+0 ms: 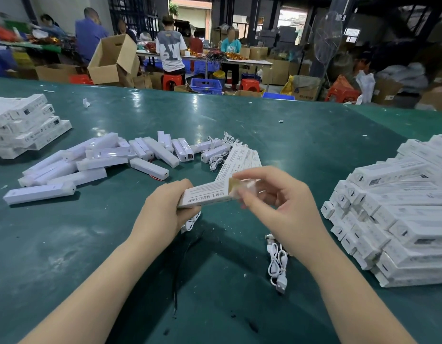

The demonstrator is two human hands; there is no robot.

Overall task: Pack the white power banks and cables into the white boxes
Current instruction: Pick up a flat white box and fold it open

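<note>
Both forearms are bare to the frame's edge; left hand (pixel 162 209) and right hand (pixel 277 202) wear nothing.

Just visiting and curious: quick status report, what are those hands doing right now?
Left hand grips white box; right hand fingers its open end. Power banks and cable wait on table. Nothing in the way.

Dim hall, daylight from far doorways, overhead glare patches on green table (pixel 239 120) beyond the hands, soft arm shadows below, right hand (pixel 272 197) fingertips motion-blurred, wide-angle bending at edges
</note>
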